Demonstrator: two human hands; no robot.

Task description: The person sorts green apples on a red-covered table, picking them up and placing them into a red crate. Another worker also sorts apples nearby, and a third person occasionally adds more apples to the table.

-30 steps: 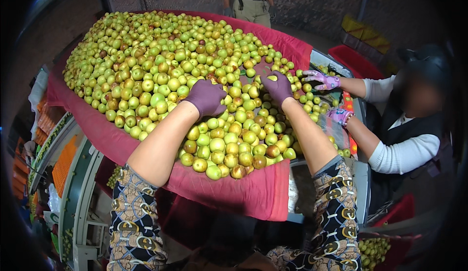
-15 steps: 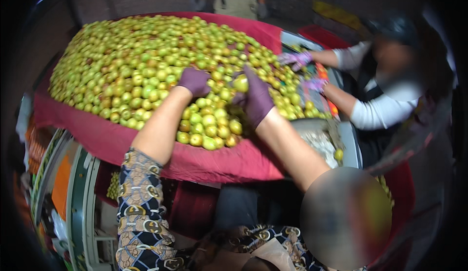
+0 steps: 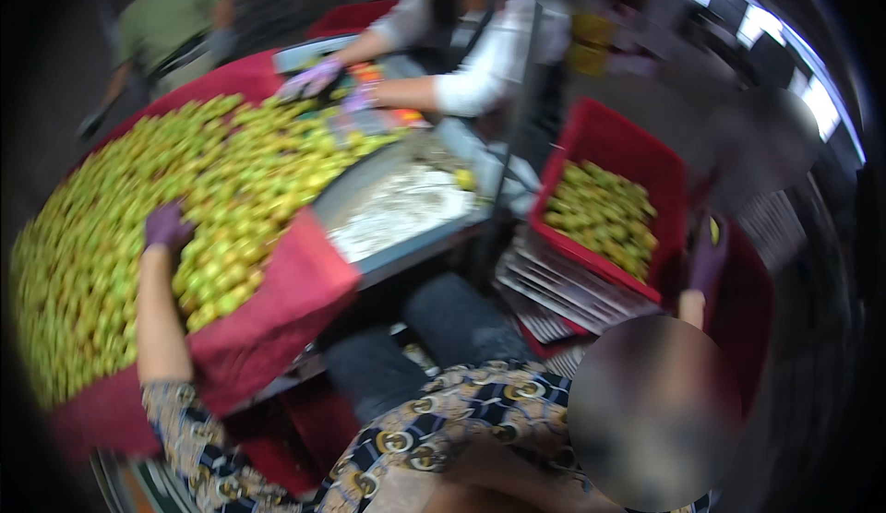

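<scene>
No text, label, brand, number or sign can be read; the view is blurred.

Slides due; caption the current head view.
Left hand on fruit pile; right hand holding yellow-green fruit beside red crate.
</scene>
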